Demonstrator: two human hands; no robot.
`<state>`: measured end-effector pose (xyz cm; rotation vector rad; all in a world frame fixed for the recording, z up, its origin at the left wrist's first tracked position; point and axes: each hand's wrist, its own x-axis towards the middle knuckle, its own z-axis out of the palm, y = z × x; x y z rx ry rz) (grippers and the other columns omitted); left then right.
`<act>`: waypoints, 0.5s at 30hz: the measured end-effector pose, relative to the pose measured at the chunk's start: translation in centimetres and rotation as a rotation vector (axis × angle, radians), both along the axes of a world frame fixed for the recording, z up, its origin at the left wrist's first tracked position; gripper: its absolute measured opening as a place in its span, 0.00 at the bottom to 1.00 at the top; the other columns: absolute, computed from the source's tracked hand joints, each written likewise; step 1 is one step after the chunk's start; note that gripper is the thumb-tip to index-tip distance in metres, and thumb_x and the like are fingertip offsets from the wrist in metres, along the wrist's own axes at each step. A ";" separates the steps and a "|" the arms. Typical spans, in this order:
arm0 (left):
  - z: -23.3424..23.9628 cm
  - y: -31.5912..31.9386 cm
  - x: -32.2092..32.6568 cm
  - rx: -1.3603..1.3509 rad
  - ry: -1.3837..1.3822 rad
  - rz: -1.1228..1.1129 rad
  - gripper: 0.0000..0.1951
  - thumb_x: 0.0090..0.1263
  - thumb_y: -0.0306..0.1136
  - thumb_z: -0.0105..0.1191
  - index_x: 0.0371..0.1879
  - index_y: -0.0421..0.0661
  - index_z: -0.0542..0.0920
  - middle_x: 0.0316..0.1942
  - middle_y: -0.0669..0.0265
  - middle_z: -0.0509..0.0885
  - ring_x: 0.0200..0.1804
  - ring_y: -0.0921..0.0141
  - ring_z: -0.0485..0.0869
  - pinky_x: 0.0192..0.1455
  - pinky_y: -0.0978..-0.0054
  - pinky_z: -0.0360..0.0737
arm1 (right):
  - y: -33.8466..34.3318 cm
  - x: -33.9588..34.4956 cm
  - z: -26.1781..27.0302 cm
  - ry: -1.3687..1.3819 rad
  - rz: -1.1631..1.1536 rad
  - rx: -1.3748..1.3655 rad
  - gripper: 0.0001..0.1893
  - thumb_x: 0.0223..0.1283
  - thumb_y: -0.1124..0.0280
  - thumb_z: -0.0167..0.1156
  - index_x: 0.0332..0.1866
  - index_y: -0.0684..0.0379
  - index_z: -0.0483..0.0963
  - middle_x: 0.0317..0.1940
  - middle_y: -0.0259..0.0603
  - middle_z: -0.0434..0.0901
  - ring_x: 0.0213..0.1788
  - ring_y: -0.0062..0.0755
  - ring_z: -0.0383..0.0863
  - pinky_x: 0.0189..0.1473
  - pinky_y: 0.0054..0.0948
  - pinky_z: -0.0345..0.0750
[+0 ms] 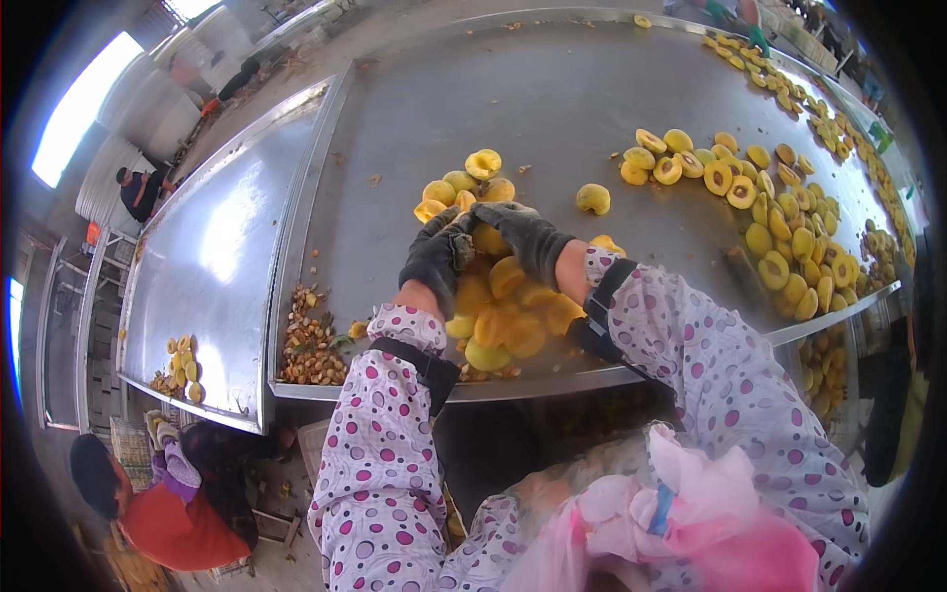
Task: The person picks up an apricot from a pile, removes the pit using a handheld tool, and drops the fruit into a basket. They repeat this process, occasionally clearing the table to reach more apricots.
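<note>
My left hand (435,255) and my right hand (527,238), both in dark work gloves, meet at the fingertips above a metal-topped table (444,103). Yellow stone-fruit halves (507,314), which look like peaches, are heaped below and between my wrists, partly blurred. Just beyond my fingertips sits a small cluster of halves (482,164), some cut side up. A single fruit (593,198) rests to the right of my right hand. My curled fingers hide whatever may be between them.
Loose pits (311,340) are piled at the table's near left corner, inside its raised rim. A long heap of fruit halves (795,222) runs along the right. A second metal table (214,244) adjoins on the left. A person in red (181,518) sits near it; green-gloved hands (757,41) work at the far right.
</note>
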<state>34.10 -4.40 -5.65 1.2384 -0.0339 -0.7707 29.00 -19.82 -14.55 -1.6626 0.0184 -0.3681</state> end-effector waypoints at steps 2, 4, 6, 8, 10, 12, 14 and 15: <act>1.7 0.7 -1.2 -0.043 -0.034 0.054 0.24 0.65 0.38 0.68 0.59 0.48 0.79 0.52 0.64 0.84 0.51 0.67 0.83 0.50 0.68 0.83 | 2.4 -0.8 4.3 0.111 -0.052 0.454 0.26 0.63 0.55 0.65 0.64 0.53 0.72 0.55 0.43 0.78 0.56 0.38 0.78 0.53 0.27 0.77; 3.1 4.7 0.4 -0.067 -0.156 0.170 0.23 0.65 0.39 0.68 0.58 0.48 0.80 0.50 0.63 0.84 0.51 0.64 0.83 0.51 0.67 0.83 | 7.8 -1.6 12.8 0.203 -0.018 0.518 0.28 0.62 0.54 0.65 0.65 0.55 0.71 0.53 0.43 0.79 0.51 0.37 0.80 0.47 0.29 0.79; 5.8 6.2 -1.7 -0.174 -0.239 0.254 0.22 0.66 0.38 0.67 0.58 0.49 0.80 0.52 0.61 0.84 0.52 0.64 0.83 0.54 0.66 0.83 | 9.7 -3.7 16.3 0.260 -0.089 0.554 0.31 0.61 0.52 0.65 0.65 0.57 0.70 0.49 0.43 0.80 0.42 0.35 0.80 0.36 0.32 0.80; 8.5 11.0 -4.1 -0.125 -0.412 0.230 0.23 0.70 0.37 0.62 0.63 0.45 0.76 0.57 0.58 0.80 0.55 0.64 0.83 0.56 0.65 0.83 | 13.5 -5.6 18.1 0.170 -0.051 0.541 0.34 0.60 0.49 0.66 0.67 0.57 0.68 0.46 0.42 0.80 0.38 0.32 0.80 0.32 0.32 0.79; 9.4 19.0 -8.7 0.304 -1.219 0.081 0.22 0.78 0.37 0.49 0.66 0.40 0.71 0.59 0.54 0.78 0.58 0.62 0.82 0.60 0.67 0.81 | 20.3 -8.4 16.9 0.083 0.113 0.561 0.38 0.59 0.47 0.66 0.69 0.56 0.66 0.51 0.43 0.79 0.45 0.35 0.80 0.42 0.36 0.80; 9.2 27.4 -11.5 0.292 -0.894 0.012 0.24 0.77 0.33 0.48 0.69 0.37 0.67 0.59 0.55 0.78 0.59 0.60 0.80 0.64 0.63 0.79 | 24.7 -11.2 15.7 0.138 0.383 0.131 0.41 0.56 0.46 0.68 0.71 0.54 0.64 0.61 0.48 0.74 0.60 0.44 0.75 0.62 0.43 0.72; 3.7 38.5 -13.4 0.356 -0.354 0.243 0.37 0.71 0.41 0.58 0.75 0.41 0.59 0.70 0.53 0.68 0.69 0.58 0.72 0.71 0.60 0.70 | 24.1 -13.3 16.2 0.224 0.515 -0.308 0.42 0.54 0.47 0.70 0.72 0.52 0.63 0.66 0.50 0.71 0.69 0.48 0.69 0.72 0.46 0.64; 3.7 38.8 -13.8 0.366 -0.342 0.249 0.37 0.71 0.41 0.58 0.75 0.41 0.59 0.70 0.53 0.68 0.69 0.58 0.72 0.71 0.60 0.70 | 22.1 -13.8 15.5 -0.154 0.465 -0.572 0.44 0.54 0.39 0.65 0.73 0.52 0.64 0.68 0.55 0.68 0.71 0.54 0.65 0.74 0.49 0.60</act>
